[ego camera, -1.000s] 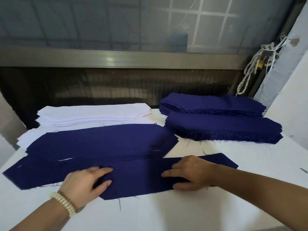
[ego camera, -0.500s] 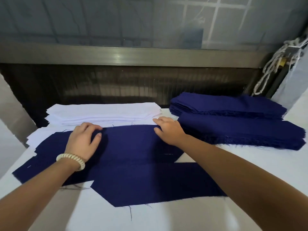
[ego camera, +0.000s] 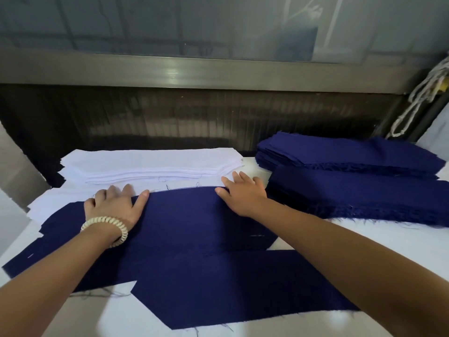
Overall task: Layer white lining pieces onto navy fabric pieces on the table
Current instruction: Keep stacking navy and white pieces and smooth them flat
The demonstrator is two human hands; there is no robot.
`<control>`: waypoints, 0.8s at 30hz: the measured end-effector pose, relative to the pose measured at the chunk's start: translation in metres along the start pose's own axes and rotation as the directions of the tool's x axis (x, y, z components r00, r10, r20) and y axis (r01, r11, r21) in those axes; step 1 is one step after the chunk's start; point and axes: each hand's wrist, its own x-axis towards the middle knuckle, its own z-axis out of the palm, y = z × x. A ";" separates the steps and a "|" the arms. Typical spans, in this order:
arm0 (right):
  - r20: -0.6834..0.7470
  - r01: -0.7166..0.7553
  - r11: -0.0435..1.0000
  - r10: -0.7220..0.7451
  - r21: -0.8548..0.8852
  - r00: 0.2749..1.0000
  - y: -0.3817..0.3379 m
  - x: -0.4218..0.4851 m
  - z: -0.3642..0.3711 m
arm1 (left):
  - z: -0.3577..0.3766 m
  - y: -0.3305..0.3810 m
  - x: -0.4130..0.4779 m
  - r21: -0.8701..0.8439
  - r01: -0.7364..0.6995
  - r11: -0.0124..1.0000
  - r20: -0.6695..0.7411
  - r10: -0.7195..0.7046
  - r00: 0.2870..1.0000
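A: Status on the hands?

B: Both flat, fingers spread, nothing gripped. Left hand (ego camera: 114,205) presses on the far edge of the upper navy piece (ego camera: 189,220), fingertips over onto white lining. Beaded bracelet (ego camera: 107,226) on that wrist. Right hand (ego camera: 243,193) lies palm-down at the same far edge, further right.

A: Where's the lining?

B: White lining stack (ego camera: 150,164) sits at the back left of the worktop (ego camera: 388,242), just beyond both hands. More white layers spread under it, running beneath the navy piece's left end.

A: Other navy?

B: Second navy piece (ego camera: 230,288) nearer the person, overlapped by the upper one along its far edge. Two navy stacks (ego camera: 364,181) at right, touching each other, near the right hand. Frayed threads along their near edges.

A: Any lining on navy yet?

B: None on the two spread pieces.
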 end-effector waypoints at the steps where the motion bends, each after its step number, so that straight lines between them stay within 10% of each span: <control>1: 0.011 0.002 1.000 -0.002 0.004 1.000 -0.001 -0.001 0.000 | 0.001 -0.001 -0.001 -0.003 -0.002 1.000 -0.004 0.002 1.000; 24: -0.119 0.090 0.992 -0.080 0.083 0.990 -0.005 -0.007 0.003 | 0.007 0.011 -0.019 0.110 0.022 0.994 -0.053 -0.017 0.998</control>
